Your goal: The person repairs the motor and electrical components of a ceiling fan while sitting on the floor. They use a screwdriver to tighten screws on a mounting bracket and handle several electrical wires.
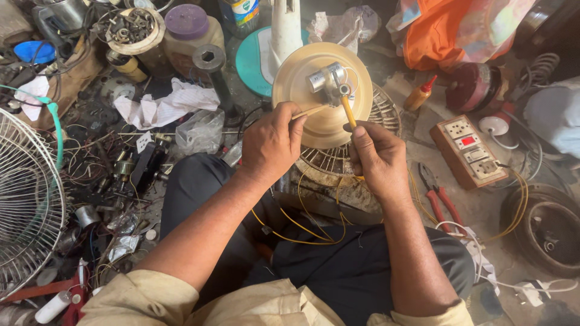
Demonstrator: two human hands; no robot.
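A cream round fan housing (314, 108) stands tilted in front of me, with a small silver cylindrical part (325, 77) fixed at its centre. My left hand (270, 145) is closed on the housing's left side and pinches a thin cream wire or stick against it. My right hand (376, 158) grips a yellow-handled tool (348, 111) whose tip touches the silver part. Yellow wires (302, 226) hang from the housing down over my dark trousers.
A wire fan guard (27, 199) lies at left, another (386, 115) under the housing. A wooden switch-and-socket board (471, 151), red-handled pliers (444, 202), an orange bottle (418, 93), crumpled paper (163, 105), jars and scattered metal parts surround me.
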